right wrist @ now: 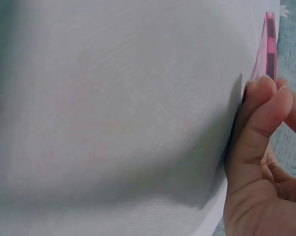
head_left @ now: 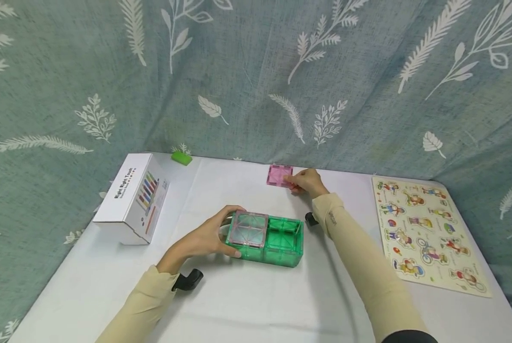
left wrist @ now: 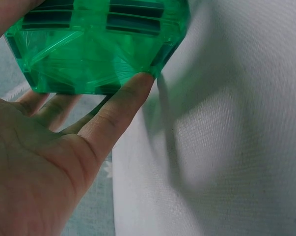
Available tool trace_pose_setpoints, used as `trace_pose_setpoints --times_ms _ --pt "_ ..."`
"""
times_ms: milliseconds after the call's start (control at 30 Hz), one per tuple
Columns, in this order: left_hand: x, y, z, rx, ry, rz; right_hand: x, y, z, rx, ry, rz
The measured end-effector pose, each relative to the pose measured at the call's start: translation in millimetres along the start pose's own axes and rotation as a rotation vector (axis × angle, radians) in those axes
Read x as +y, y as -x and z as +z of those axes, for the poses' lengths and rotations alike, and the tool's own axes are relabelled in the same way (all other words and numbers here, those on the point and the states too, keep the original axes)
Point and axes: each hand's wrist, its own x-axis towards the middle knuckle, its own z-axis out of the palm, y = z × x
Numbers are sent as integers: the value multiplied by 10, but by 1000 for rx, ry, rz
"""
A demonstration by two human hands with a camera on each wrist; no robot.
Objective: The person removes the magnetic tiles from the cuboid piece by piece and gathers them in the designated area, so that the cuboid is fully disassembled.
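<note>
A: Head view?
B: Green box [head_left: 278,257] gripped by left hand [head_left: 206,237]; pink tile [head_left: 278,175], beyond the fingertips, pinched by right hand [head_left: 309,182].
A: Left wrist?
B: By one-ended grip, tipping could be caused.
A: Right wrist?
B: If pinch is loosened, tile could be dropped.

head view looks forward and down from above; wrist views (much closer) share its white tabletop [head_left: 243,297].
</note>
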Motion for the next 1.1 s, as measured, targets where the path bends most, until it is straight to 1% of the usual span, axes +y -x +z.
trace_pose_setpoints --times_ms 200,333,467,600,800,867,933,1100 --pt "-11 -5 7 -3 13 10 -33 -2 -2 -12 40 11" --pt "2 -1 0 -2 13 15 -57 -9 9 -7 32 28" --pt "-7 7 0 -1 12 21 -49 1 44 27 38 6" --pt "-15 20 3 1 10 11 -27 5 70 48 37 -12" --pt "-7 25 15 4 7 8 -25 20 45 24 13 -4" --pt "-5 26 16 5 4 10 -33 36 17 7 26 -6" --pt "-5 27 17 5 -1 10 -50 66 -18 7 55 -18" --pt "-15 31 16 10 -6 2 -123 188 -108 24 157 -91"
